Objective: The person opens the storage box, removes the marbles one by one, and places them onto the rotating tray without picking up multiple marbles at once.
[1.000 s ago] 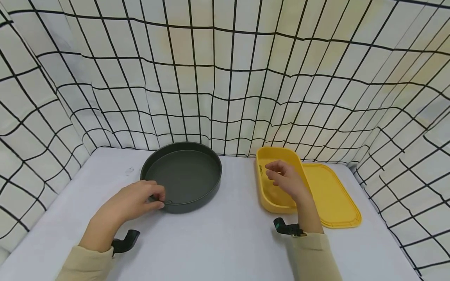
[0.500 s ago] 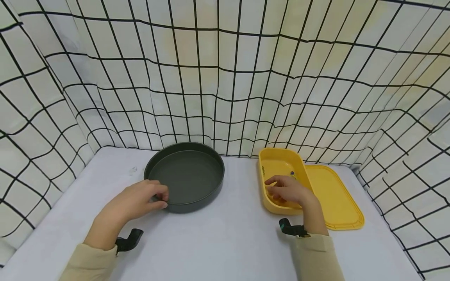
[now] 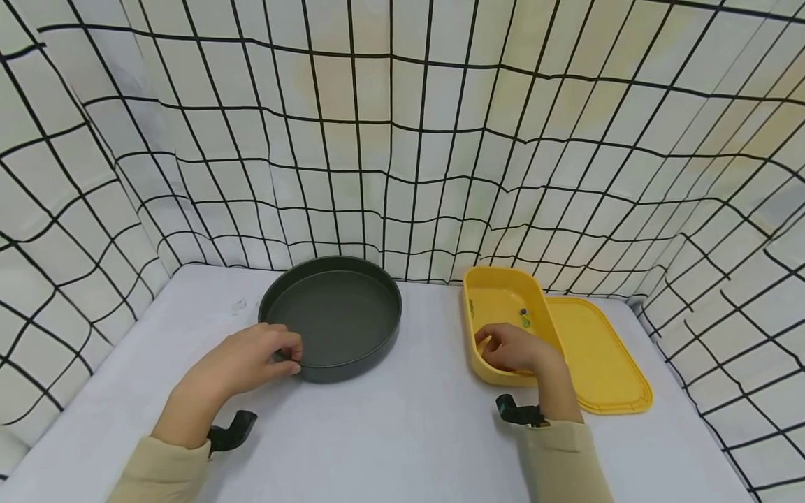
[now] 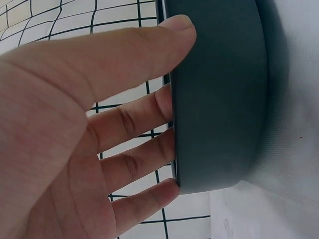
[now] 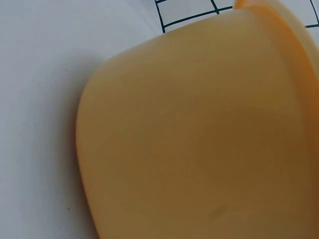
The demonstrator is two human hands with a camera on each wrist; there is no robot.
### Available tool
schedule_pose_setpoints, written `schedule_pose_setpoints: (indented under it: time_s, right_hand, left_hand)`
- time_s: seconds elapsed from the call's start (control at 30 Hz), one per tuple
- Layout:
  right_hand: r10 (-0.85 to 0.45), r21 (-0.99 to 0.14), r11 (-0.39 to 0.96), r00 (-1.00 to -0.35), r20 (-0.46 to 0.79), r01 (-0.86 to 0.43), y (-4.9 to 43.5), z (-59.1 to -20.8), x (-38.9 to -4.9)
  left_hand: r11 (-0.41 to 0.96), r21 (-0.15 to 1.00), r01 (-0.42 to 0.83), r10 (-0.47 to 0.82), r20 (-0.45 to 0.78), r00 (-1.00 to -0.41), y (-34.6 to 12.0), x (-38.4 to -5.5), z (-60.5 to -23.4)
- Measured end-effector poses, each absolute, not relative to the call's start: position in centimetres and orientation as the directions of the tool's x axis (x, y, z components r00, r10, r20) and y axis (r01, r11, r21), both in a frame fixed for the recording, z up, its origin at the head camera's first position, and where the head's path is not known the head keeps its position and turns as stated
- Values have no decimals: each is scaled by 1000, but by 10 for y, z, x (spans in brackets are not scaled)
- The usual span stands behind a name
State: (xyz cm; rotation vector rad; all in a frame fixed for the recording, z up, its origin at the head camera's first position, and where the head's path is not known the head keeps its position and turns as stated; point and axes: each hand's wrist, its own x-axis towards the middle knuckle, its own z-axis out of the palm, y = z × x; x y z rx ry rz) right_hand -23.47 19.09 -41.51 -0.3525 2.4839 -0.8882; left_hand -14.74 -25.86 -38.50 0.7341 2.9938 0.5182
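On the left my left hand (image 3: 251, 356) pinches the near-left rim of a round dark grey pan (image 3: 333, 318). In the left wrist view its thumb presses the outer wall of the pan (image 4: 219, 99), while the other fingers go over the rim to the inside. My right hand (image 3: 512, 347) reaches down into a yellow rectangular container (image 3: 497, 283), fingers bent downward near its front end. Its fingertips are hidden, so what they touch cannot be told. Small blue and green marble-like pieces (image 3: 525, 318) lie beyond it inside. Only the outer container wall (image 5: 199, 124) fills the right wrist view.
A flat yellow lid (image 3: 606, 363) lies against the container's right side. White cloth covers the table (image 3: 415, 433). A white backdrop with black netting (image 3: 402, 140) encloses the back and sides. Each wrist wears a black camera mount (image 3: 233, 429).
My right hand has lowered deeper into the container and toward its front end, exposing the small blue and green pieces. The left hand stays on the pan's rim. The head view shifted slightly.
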Motion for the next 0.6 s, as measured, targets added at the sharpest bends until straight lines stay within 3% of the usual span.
schedule_pose_setpoints:
  time_s: [0.3,0.6]
  right_hand:
    - [-354,-562,819,-874,-334,-117,184,-416,-232]
    - [-341,-574,811,-889,-305,-114,183,-416,-232]
  left_hand:
    - [836,324,443,450,59,-891,-258,-146,-384]
    - [836,329,440,448,55,-892,-258,-146,-385]
